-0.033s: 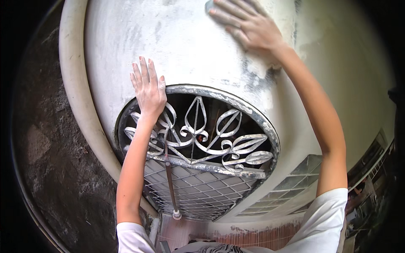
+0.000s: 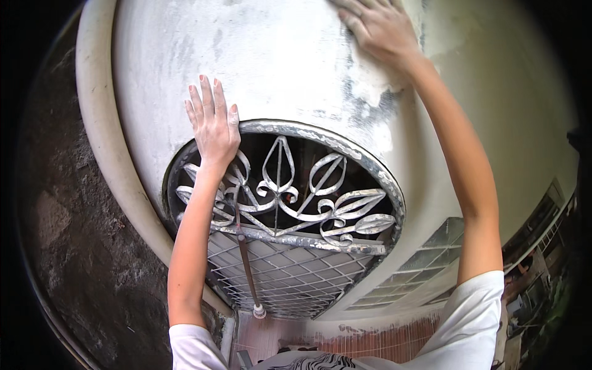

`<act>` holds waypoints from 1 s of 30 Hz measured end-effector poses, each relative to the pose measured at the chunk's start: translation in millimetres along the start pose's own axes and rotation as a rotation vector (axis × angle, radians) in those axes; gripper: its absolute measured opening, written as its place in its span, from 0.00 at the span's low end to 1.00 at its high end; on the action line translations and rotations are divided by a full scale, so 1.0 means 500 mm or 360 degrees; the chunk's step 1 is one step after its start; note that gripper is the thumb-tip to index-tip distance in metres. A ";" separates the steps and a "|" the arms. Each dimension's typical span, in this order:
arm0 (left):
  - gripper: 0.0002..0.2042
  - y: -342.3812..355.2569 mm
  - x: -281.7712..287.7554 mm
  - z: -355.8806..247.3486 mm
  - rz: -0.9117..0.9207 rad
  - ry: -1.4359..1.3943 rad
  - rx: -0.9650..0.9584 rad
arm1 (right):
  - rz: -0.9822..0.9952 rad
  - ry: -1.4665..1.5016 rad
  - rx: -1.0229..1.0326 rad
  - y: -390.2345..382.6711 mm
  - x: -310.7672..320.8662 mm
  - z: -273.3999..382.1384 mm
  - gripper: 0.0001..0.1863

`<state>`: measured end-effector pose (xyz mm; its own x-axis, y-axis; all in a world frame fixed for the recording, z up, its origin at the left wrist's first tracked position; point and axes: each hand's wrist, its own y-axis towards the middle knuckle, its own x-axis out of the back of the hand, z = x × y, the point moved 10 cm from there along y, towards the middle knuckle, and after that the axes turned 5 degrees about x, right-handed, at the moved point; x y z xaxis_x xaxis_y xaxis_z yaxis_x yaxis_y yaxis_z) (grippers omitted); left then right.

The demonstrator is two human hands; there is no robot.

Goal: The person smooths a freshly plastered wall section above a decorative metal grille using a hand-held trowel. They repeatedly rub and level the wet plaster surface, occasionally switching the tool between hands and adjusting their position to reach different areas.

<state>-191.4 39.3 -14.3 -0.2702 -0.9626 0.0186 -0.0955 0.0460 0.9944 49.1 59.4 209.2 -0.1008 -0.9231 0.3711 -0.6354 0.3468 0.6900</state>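
Note:
My left hand [image 2: 214, 123] lies flat with fingers apart on the white, stained wall [image 2: 277, 68], just above the rim of an arched window opening. It holds nothing. The opening is filled by a wrought-iron grille [image 2: 296, 197] with leaf scrolls, and a wire mesh panel [image 2: 283, 277] sits below it. My right hand [image 2: 381, 28] is stretched high up and pressed palm-down on the wall at the top edge of the picture. Just below it is a rough, scraped patch of plaster [image 2: 376, 86]. Whether anything lies under that palm is hidden.
A pale pipe [image 2: 102, 142] curves down the wall's left side, beside a dark rough surface [image 2: 74, 246]. A thin vertical rod [image 2: 246, 271] ends in a small knob in front of the mesh. Glass blocks [image 2: 425, 259] and reddish tiles [image 2: 370, 342] lie lower right.

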 end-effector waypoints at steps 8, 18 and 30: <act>0.28 0.180 -0.038 -0.294 -0.0130 -0.0097 -0.0455 | -0.0262 0.0119 0.0491 -0.365 -0.076 0.211 0.32; 0.28 0.184 -0.072 -0.550 0.0037 -0.0136 -0.0800 | 0.0012 0.1171 -0.0857 -0.869 -0.090 0.376 0.26; 0.31 0.098 -0.096 -0.595 0.0291 -0.0221 -0.0885 | 0.0108 0.2008 -0.1994 -1.232 -0.089 0.463 0.21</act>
<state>101.8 8.4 64.4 -0.3610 -0.9067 0.2181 0.4696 0.0253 0.8825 267.6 -151.7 -376.3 0.8755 -0.4369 0.2064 0.3131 0.8383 0.4464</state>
